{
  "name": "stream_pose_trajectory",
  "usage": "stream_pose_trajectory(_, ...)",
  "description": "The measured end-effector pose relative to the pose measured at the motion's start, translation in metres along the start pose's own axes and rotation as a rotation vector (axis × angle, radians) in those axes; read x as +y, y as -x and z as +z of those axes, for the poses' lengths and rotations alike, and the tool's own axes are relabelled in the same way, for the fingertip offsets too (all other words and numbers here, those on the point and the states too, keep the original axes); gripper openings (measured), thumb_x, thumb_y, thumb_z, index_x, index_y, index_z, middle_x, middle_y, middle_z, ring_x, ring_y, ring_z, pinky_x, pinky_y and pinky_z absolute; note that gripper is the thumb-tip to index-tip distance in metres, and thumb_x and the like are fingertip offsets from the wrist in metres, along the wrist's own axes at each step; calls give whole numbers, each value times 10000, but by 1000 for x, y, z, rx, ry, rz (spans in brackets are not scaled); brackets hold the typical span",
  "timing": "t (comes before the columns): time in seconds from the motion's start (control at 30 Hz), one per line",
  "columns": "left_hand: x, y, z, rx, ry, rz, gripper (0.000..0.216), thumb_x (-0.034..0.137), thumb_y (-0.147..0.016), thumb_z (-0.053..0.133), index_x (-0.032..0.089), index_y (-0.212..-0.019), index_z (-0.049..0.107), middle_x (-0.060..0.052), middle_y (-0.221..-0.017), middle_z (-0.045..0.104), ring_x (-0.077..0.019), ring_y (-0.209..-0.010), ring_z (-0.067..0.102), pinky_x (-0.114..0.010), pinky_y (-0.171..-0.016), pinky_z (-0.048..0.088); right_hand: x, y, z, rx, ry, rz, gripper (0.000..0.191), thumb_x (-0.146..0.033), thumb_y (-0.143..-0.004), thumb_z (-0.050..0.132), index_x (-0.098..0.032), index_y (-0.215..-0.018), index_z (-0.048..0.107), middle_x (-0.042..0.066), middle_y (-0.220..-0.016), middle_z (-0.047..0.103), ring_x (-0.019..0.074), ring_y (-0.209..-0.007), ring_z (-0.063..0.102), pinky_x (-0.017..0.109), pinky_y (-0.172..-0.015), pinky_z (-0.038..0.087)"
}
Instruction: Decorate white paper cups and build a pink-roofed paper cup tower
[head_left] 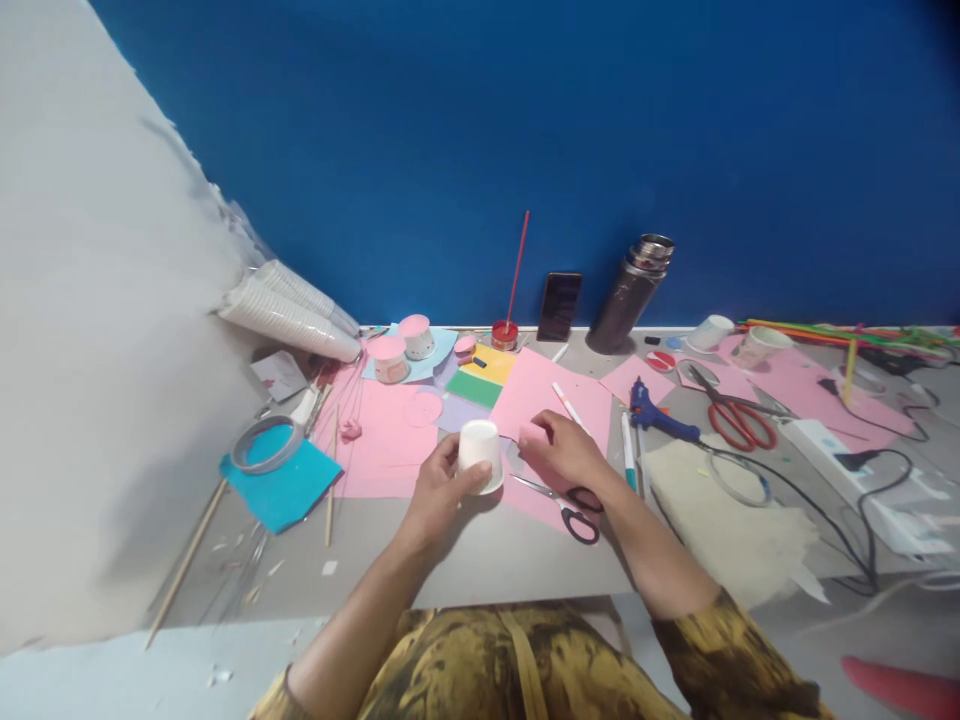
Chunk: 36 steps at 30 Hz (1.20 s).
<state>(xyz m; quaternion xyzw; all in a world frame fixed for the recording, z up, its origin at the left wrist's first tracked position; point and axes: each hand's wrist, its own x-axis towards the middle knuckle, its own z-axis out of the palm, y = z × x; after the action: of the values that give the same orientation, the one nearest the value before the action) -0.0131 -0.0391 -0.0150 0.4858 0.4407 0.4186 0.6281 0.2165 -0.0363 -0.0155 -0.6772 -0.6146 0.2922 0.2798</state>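
Note:
My left hand (442, 490) is wrapped round a white paper cup (480, 445), which is upside down with its rim low and its base up. Just to the right, my right hand (566, 450) pinches a small piece of pink paper (534, 433), partly hidden by the fingers. Black-handled scissors (579, 523) lie under my right wrist, blades pointing toward the cup. Pink sheets (551, 385) spread beneath and behind both hands. Behind on the left, two cups with pink tops (390, 360) stand on light blue paper.
A blue glue gun (652, 412), red-handled scissors (739, 420) and a white power strip (862, 485) with trailing cables lie to the right. A dark flask (630, 295) and a phone (559, 305) lean near the wall. Left are stacked cups (292, 315) and a tape roll (266, 445).

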Motion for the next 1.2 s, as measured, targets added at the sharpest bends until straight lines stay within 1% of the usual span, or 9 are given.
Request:
stream_pose_trajectory(0.13,16,2,9,57,-337,122,483,303,-665,828,210,-1127,717,-81,-1122,723,-294,-1062,645,-407,-909,508,7,0,-8,-102,-270,-50,383,-571,-931,602,-197,-977,667,3,-785,647,171,-690,576,283,-632,459)
stream_pose_trajectory(0.23,23,3,17,45,-461,163,473,272,-644,819,218,-1103,718,-79,-1133,706,-295,-1064,644,-406,-919,502,4,3,-13,-171,-406,-93,466,-650,-951,564,-196,-963,667,-6,-773,639,156,-672,581,279,-640,487)
stream_pose_trajectory(0.3,22,2,20,13,-504,179,473,279,-654,819,220,-1112,713,-84,-1142,698,-297,-1067,645,-414,-933,494,-1,6,-16,-201,-480,-115,457,-643,-928,620,-193,-980,684,10,-837,678,168,-744,623,290,-705,511)
stream_pose_trajectory(0.43,15,1,20,-5,-539,202,483,267,-695,797,218,-1165,699,-94,-1163,684,-301,-1083,641,-419,-940,486,-11,10,-17,-257,-569,-150,462,-573,-910,682,-188,-1162,724,77,-1101,753,222,-947,687,344,-851,542)
stream_pose_trajectory(0.67,13,3,20,1,-509,195,500,264,-693,809,213,-1179,700,-100,-1204,693,-308,-1120,633,-419,-968,476,-20,17,-15,-111,-490,-179,346,-441,-953,606,-209,-1158,761,89,-1240,768,271,-1198,677,413,-1069,492)
stream_pose_trajectory(0.9,14,5,18,-35,-385,128,539,293,-685,777,201,-1207,679,-87,-1223,716,-292,-1134,642,-411,-975,483,-15,22,1,-139,-810,-104,296,-436,-935,696,-234,-1125,800,67,-1194,784,269,-1159,696,414,-1074,495)
stream_pose_trajectory(1.07,14,6,16,44,-379,161,537,303,-691,757,192,-1212,681,-88,-1202,711,-279,-1104,640,-404,-954,491,-10,31,13,-161,-1041,-21,514,-551,-908,734,-281,-1344,701,96,-1419,690,296,-1270,663,454,-1062,535)
stream_pose_trajectory(1.13,15,6,16,63,-359,170,527,313,-688,765,188,-1194,687,-90,-1191,715,-279,-1095,641,-402,-948,490,-12,35,15,-113,-955,-46,648,-513,-840,817,-286,-1420,638,103,-1502,630,298,-1369,600,447,-1110,510)
stream_pose_trajectory(1.2,16,5,16,63,-331,172,527,329,-693,775,183,-1191,686,-94,-1187,720,-281,-1091,644,-403,-946,488,-17,39,17,-7,-778,-67,675,-456,-805,847,-256,-1415,638,120,-1496,633,303,-1375,597,437,-1110,512)
